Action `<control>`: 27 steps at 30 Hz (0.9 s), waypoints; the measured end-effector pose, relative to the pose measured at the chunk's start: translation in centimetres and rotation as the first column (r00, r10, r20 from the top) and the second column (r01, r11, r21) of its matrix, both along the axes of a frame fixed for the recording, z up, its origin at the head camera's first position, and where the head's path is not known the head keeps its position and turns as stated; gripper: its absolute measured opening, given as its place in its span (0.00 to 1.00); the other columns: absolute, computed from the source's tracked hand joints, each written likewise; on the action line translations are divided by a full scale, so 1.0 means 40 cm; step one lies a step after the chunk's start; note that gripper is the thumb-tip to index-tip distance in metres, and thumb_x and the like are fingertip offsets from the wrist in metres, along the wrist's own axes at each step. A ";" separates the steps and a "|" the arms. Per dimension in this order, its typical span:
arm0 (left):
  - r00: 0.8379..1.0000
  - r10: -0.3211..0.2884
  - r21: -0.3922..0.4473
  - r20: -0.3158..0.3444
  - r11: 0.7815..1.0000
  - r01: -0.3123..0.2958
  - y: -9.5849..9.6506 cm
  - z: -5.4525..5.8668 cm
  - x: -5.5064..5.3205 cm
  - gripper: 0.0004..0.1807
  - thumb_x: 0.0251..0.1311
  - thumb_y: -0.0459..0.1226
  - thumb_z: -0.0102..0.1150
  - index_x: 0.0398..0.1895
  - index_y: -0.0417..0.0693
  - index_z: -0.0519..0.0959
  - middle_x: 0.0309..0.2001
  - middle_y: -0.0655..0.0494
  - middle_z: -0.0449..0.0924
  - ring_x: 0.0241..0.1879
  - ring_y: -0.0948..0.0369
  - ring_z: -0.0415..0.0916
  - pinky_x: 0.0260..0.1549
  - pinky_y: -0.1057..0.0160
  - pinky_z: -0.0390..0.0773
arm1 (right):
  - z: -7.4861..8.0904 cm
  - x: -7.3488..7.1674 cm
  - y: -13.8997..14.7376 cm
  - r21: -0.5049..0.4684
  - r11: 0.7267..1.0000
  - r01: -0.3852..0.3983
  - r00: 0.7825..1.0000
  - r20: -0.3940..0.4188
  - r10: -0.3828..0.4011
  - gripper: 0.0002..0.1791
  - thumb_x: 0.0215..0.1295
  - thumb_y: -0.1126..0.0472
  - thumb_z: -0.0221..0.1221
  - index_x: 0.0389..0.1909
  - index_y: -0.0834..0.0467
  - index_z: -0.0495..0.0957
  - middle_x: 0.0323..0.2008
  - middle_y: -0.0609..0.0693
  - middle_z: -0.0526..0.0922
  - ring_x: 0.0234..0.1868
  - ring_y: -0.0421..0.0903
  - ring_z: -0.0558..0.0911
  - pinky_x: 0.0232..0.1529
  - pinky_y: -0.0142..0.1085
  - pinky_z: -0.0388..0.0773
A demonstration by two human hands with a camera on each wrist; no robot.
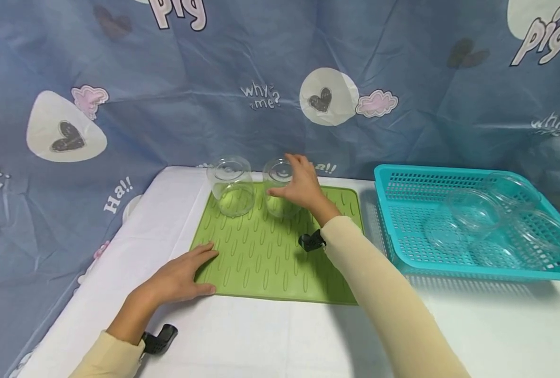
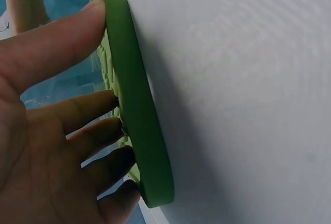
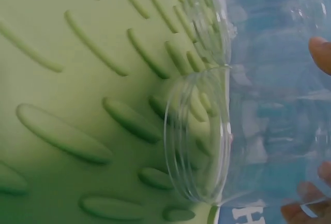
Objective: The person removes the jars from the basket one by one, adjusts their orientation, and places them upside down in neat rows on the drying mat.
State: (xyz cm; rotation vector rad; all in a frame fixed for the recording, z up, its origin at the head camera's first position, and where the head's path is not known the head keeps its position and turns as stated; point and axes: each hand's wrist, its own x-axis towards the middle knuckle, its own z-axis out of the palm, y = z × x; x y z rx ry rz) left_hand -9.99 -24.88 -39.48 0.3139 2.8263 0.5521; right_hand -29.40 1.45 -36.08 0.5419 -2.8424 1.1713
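Two clear bowls stand side by side at the back of a green ridged mat [image 1: 261,262]. My right hand [image 1: 300,184] is round the upper part of the right-hand bowl [image 1: 282,207], thumb on its near left side and fingers on the far side. In the right wrist view, this bowl's ringed end [image 3: 196,146] sits at the mat, and some fingertips [image 3: 305,203] show along its side. The other bowl [image 1: 235,197] stands just to the left. At the mat's front left corner rests my left hand [image 1: 178,275], fingers spread and relaxed along the edge.
To the right, a turquoise perforated basket [image 1: 389,231] holds several clear bowls [image 1: 478,212]. White cloth [image 1: 247,336] covers the table. Behind it hangs a blue patterned sheet [image 1: 204,121], close to the mat's back edge.
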 end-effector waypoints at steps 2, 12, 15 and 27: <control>1.000 0.000 -0.003 -0.008 1.000 0.000 -0.003 0.005 0.000 0.43 0.51 0.47 0.73 0.70 0.40 0.68 0.75 0.39 0.59 0.72 0.36 0.59 0.64 0.34 0.68 | 0.003 0.003 -0.006 0.001 1.000 0.007 1.000 -0.017 -0.007 0.57 0.48 0.42 0.74 0.77 0.51 0.55 0.75 0.55 0.57 0.76 0.59 0.56 0.72 0.58 0.65; 1.000 0.006 0.003 -0.007 1.000 -0.006 -0.021 -0.007 0.005 0.44 0.49 0.47 0.75 0.68 0.39 0.70 0.74 0.38 0.60 0.71 0.34 0.61 0.62 0.33 0.69 | 0.021 0.015 -0.024 0.142 0.990 -0.021 0.995 -0.090 0.034 0.63 0.44 0.36 0.75 0.78 0.48 0.51 0.79 0.55 0.48 0.79 0.58 0.49 0.75 0.64 0.53; 1.000 0.011 0.002 0.001 1.000 -0.011 -0.019 -0.013 0.007 0.44 0.49 0.47 0.75 0.69 0.40 0.70 0.75 0.39 0.60 0.71 0.34 0.60 0.63 0.33 0.68 | 0.031 0.025 -0.014 0.147 0.988 -0.049 0.991 -0.115 0.066 0.63 0.45 0.36 0.74 0.78 0.47 0.50 0.80 0.55 0.45 0.80 0.58 0.47 0.74 0.67 0.50; 1.000 -0.012 0.005 -0.013 1.000 0.012 0.002 -0.005 -0.004 0.43 0.51 0.47 0.73 0.69 0.40 0.69 0.75 0.38 0.60 0.71 0.35 0.61 0.64 0.34 0.68 | 0.097 0.044 0.150 0.233 0.963 -0.134 0.976 -0.135 0.168 0.49 0.60 0.42 0.67 0.77 0.53 0.54 0.80 0.59 0.44 0.80 0.62 0.46 0.73 0.67 0.51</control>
